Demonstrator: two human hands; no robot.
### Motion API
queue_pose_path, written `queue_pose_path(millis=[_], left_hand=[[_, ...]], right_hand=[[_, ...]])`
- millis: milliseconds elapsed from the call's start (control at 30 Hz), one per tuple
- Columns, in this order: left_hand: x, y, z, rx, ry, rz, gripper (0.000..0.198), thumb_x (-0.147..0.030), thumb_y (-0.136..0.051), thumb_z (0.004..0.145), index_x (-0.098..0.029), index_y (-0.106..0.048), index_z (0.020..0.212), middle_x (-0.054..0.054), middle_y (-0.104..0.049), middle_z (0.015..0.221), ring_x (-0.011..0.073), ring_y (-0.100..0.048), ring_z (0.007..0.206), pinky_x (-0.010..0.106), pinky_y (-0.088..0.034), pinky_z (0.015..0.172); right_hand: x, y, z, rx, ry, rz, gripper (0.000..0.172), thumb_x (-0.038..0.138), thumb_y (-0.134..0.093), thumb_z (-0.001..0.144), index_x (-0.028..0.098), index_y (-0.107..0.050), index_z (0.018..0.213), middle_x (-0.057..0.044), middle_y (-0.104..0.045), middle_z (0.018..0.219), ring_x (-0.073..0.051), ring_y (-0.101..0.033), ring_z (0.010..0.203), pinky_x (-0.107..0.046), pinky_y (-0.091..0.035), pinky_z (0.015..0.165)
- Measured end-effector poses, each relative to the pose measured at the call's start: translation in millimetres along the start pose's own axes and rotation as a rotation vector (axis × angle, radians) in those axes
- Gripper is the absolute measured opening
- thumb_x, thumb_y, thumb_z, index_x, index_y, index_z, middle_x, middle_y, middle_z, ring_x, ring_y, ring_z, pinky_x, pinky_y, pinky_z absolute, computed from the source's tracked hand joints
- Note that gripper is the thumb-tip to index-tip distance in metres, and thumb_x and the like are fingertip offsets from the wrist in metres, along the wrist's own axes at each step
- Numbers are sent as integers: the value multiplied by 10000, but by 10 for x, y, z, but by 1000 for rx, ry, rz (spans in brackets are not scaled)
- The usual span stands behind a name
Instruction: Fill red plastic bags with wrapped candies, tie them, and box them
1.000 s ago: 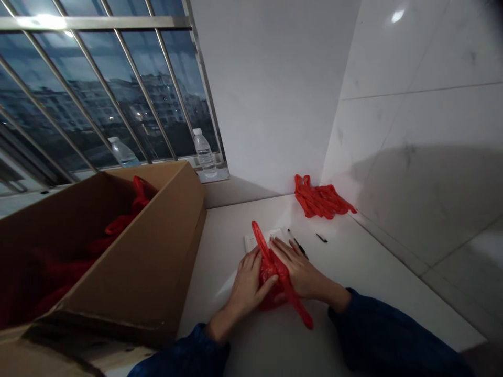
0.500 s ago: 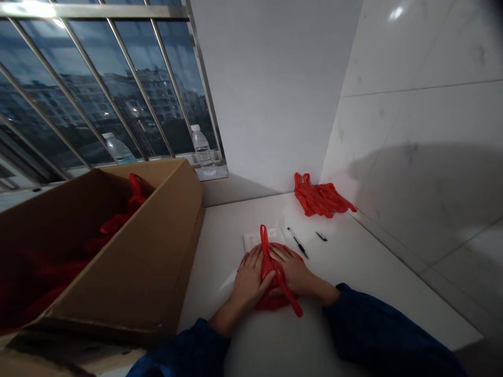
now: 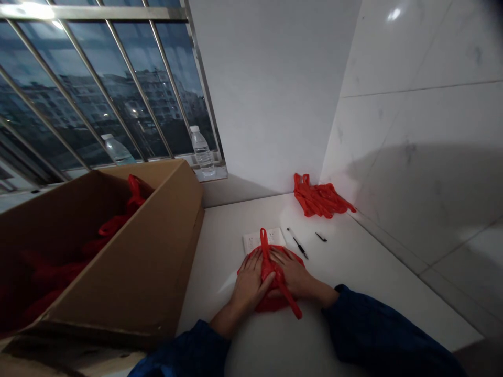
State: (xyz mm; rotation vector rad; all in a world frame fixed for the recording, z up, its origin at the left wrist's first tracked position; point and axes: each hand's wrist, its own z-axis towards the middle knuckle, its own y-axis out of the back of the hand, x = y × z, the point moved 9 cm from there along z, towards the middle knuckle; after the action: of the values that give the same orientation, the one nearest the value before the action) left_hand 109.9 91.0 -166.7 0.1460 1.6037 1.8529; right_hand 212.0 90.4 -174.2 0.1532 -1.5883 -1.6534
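A red plastic bag (image 3: 271, 305) lies on the white tabletop, bulging into a rounded mound with its contents hidden. One handle loop points away from me and the other trails toward the lower right. My left hand (image 3: 248, 278) rests flat on the bag's left side, fingers stretched out. On the right side, my right hand (image 3: 293, 273) lies on it too, fingers extended. The two hands flank the gathered middle of the bag. Partly under its far edge sits a white printed sheet or booklet (image 3: 251, 241).
A black pen (image 3: 299, 246) and its cap (image 3: 321, 237) lie right of the bag. Folded red bags (image 3: 322, 199) rest in the back corner. A large cardboard box (image 3: 157, 251) holding red bags (image 3: 113, 225) stands at left. Plastic bottles (image 3: 202, 152) stand by the barred window.
Both hands stay on the bag in nearly the same place. The view shifts very slightly, and a little more of the printed sheet shows beyond the bag.
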Motion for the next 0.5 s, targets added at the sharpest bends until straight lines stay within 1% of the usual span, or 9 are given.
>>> queue_pose_path(millis=[133, 200, 233, 300, 367, 433, 500], left_hand=[[6, -20, 0, -7, -1, -5, 649, -529, -413, 974, -111, -406, 1470, 196, -437, 1513, 297, -356, 1443, 542, -266, 1194], [1, -14, 4, -12, 2, -13, 645, -524, -427, 971, -104, -418, 1461, 200, -446, 1504, 301, -364, 1436, 545, -266, 1192], [-5, 1, 6, -13, 5, -20, 642, -524, -437, 968, -102, -429, 1452, 203, -456, 1496, 307, -372, 1430, 552, -268, 1188], [-34, 64, 4, -4, 3, -52, 609, -513, -445, 968, -115, -463, 1429, 194, -487, 1471, 311, -397, 1410, 560, -270, 1182], [-99, 195, -9, 3, -16, -122, 535, -486, -428, 984, -156, -502, 1399, 159, -526, 1438, 297, -430, 1383, 551, -273, 1181], [-206, 396, -35, -4, -51, -213, 485, -477, -426, 992, -199, -516, 1380, 122, -547, 1415, 277, -456, 1353, 521, -294, 1173], [-359, 618, -67, -12, -99, -286, 544, -524, -514, 948, -220, -481, 1398, 114, -546, 1404, 277, -478, 1319, 487, -345, 1141]], right_hand=[[27, 8, 1, -1, 12, -9, 977, 668, -656, 772, 110, -348, 1512, -200, -366, 1558, -324, -264, 1479, -532, -164, 1217], [33, 15, -4, -24, 13, -15, 972, 670, -656, 771, 95, -367, 1500, -208, -382, 1547, -330, -288, 1467, -530, -175, 1215], [38, 26, -8, -43, 15, -14, 960, 669, -657, 772, 86, -387, 1487, -212, -401, 1534, -333, -312, 1455, -529, -188, 1211], [66, 89, -22, -103, 29, -1, 887, 650, -662, 781, 89, -456, 1437, -206, -488, 1473, -329, -398, 1403, -523, -227, 1198], [131, 234, -55, -193, 60, 23, 765, 609, -665, 805, 113, -524, 1369, -182, -590, 1371, -315, -503, 1310, -517, -273, 1174], [221, 451, -111, -288, 79, 64, 683, 569, -661, 827, 137, -540, 1343, -161, -649, 1270, -304, -582, 1193, -508, -358, 1110], [307, 674, -174, -345, 55, 124, 671, 546, -656, 837, 161, -512, 1367, -147, -659, 1212, -292, -625, 1081, -463, -462, 989]])
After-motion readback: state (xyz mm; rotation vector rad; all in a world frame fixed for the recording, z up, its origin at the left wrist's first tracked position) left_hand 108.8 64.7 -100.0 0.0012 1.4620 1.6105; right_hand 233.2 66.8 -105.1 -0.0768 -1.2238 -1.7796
